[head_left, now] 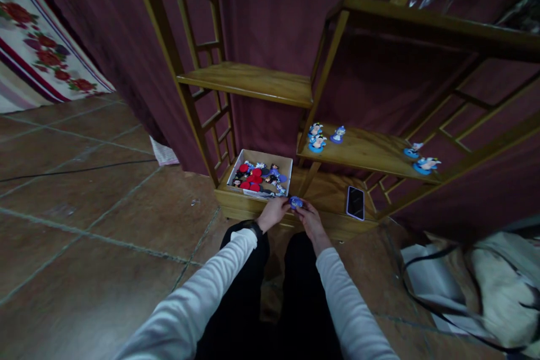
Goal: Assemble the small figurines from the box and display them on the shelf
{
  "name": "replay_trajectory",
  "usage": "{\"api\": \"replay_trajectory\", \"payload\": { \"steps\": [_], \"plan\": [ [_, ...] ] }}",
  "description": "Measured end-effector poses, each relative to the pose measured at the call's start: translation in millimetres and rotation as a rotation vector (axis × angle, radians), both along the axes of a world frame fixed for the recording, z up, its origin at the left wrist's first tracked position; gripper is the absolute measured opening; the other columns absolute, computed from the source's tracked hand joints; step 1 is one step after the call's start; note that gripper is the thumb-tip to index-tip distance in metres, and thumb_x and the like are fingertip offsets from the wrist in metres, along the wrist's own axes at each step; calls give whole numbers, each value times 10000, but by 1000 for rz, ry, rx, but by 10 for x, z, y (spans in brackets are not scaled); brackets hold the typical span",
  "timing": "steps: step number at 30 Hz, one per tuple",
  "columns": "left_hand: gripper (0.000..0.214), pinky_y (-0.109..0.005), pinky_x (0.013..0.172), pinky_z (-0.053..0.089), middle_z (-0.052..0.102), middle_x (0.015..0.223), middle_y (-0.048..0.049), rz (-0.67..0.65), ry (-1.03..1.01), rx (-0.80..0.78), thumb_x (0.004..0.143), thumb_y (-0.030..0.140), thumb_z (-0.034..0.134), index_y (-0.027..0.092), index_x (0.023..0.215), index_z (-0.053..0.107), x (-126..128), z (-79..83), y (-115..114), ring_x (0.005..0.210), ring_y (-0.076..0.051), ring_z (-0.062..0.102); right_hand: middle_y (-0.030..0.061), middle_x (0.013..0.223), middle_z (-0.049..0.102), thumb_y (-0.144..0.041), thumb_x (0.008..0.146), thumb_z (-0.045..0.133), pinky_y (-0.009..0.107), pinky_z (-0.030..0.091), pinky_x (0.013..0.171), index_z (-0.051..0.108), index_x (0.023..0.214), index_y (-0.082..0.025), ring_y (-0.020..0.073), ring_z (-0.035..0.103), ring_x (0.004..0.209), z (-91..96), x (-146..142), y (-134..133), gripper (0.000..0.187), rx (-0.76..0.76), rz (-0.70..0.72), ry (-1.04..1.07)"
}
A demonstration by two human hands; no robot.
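A small figurine on a purple-blue round base is held between both hands, in front of the lowest shelf. My left hand has its fingers closed on the left side of it, close to the near edge of the box. From the right, my right hand pinches the same figurine. Just beyond my left hand stands a shallow white cardboard box with a jumble of figurines on red, purple and dark bases. Fingertip details are too small to make out.
On the middle right shelf stand several figurines, among them a purple-based one and a blue-based one. A phone lies on the bottom shelf. Bags rest on the floor at right. A thin cable crosses the tiles.
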State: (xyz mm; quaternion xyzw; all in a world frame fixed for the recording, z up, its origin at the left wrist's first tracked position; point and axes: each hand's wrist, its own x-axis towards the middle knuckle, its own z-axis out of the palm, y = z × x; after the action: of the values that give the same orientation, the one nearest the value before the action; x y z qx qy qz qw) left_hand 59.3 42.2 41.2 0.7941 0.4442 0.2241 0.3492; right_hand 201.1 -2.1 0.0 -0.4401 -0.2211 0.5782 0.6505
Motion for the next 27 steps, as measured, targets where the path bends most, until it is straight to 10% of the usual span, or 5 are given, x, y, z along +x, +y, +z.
{"api": "replay_trajectory", "payload": {
  "steps": [7, 14, 27],
  "plan": [
    [138, -202, 573, 428, 651, 634, -23, 259, -503, -691, 702, 227, 650, 123, 792, 649, 20, -62, 207, 594, -117, 608, 21, 867, 690, -196, 555, 729, 340, 520, 753, 638, 887, -194, 171, 647, 777, 122, -73, 135, 344, 41, 45, -20],
    [120, -199, 535, 455, 600, 555, 4, 501, -674, -843, 673, 144, 679, 125, 759, 598, 54, 102, 382, 481, -85, 575, 43, 804, 688, -215, 540, 737, 319, 530, 702, 646, 798, -152, 171, 655, 714, 337, -183, 365, 281, 22, 30, -42],
    [136, -162, 430, 432, 579, 527, 16, 559, -717, -732, 667, 66, 657, 108, 787, 606, -149, 281, 778, 412, -69, 539, -4, 586, 648, -169, 541, 726, 264, 556, 524, 593, 703, -161, 135, 622, 506, 462, -403, 885, 209, -63, 27, 45]
  ]
}}
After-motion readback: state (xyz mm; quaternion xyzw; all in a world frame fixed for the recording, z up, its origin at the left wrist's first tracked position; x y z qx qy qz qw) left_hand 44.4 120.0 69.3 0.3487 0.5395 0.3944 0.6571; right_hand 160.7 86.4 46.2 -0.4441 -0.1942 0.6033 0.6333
